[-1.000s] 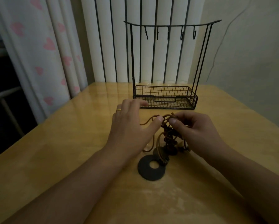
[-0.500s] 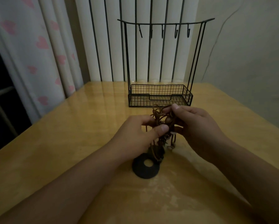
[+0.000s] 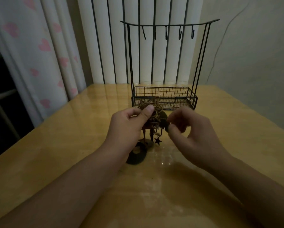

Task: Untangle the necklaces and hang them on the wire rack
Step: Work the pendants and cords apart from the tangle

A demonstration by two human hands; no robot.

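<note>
A tangle of brown cord necklaces (image 3: 152, 105) is lifted above the wooden table (image 3: 72, 145). My left hand (image 3: 128, 127) pinches the cords near the top of the bundle between thumb and fingers. My right hand (image 3: 189, 129) pinches a dark round pendant (image 3: 164, 120) at the bundle's right side. A small dark star charm (image 3: 158, 141) dangles beneath. A large black ring pendant (image 3: 137, 156) rests on the table, partly hidden by my left wrist. The black wire rack (image 3: 164, 63) stands just behind, with several bare hooks on its top bar.
The rack has a mesh basket (image 3: 190, 97) at its base. A curtain with pink hearts (image 3: 39, 46) hangs at the left, past the table's edge. White vertical slats and a plain wall stand behind the table.
Both hands have raised the tangle higher, toward the rack. My right hand has shifted from the cords to the dark round pendant. The star charm now hangs free.
</note>
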